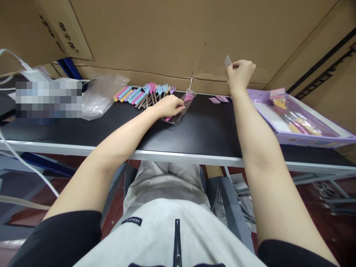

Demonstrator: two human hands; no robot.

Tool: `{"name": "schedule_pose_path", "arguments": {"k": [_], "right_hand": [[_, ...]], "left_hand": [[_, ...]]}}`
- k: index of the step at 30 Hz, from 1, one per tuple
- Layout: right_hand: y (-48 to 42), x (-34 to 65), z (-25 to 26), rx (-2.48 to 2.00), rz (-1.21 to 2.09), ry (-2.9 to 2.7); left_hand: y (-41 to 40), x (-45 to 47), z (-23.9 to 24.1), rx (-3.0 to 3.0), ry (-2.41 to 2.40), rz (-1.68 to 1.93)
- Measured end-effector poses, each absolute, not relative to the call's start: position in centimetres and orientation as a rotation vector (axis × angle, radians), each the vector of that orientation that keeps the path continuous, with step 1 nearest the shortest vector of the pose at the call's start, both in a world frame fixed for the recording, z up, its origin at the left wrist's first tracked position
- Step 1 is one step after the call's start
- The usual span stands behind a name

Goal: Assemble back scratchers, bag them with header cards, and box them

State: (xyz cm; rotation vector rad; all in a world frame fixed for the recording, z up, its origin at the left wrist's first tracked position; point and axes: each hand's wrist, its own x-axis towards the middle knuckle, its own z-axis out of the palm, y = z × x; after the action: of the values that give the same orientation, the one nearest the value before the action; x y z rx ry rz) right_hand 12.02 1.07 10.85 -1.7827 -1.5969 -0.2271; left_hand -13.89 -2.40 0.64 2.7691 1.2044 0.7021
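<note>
Resting on the black tabletop [205, 129], the left hand [168, 106] presses its fingers on one clear packet [180, 109] holding a pink hand-shaped scratcher. Raised near the cardboard wall [167, 37], the right hand [239, 74] pinches one small clear slip [228, 61]. Roughly a dozen loose pastel scratchers [144, 93] lie behind the packet, beside one crumpled plastic bag [100, 94]. Two pink labels [218, 99] lie near one purple tray [303, 124].

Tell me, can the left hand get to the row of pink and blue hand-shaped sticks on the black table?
Probably yes: the left hand rests on a clear plastic bag beside the hand-shaped sticks, with bare black table between.
</note>
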Motion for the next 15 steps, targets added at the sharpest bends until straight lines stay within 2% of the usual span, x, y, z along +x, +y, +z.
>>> {"name": "schedule_pose_path", "arguments": {"k": [4,10,15], "right_hand": [[0.8,10.8,8.2,-1.576,-0.091,-1.582],[5.8,12.2,1.8,-1.293,0.09,-1.662],[7.1,11.8,0.2,-1.246,0.279,-1.676]], "left_hand": [[-2.4,-13.8,0.6,2.781,1.222,0.7],[-2.5,-13.9,0.8,2.776,1.273,0.713],[-2.5,-14.4,1.0,2.762,1.252,0.767]]}}
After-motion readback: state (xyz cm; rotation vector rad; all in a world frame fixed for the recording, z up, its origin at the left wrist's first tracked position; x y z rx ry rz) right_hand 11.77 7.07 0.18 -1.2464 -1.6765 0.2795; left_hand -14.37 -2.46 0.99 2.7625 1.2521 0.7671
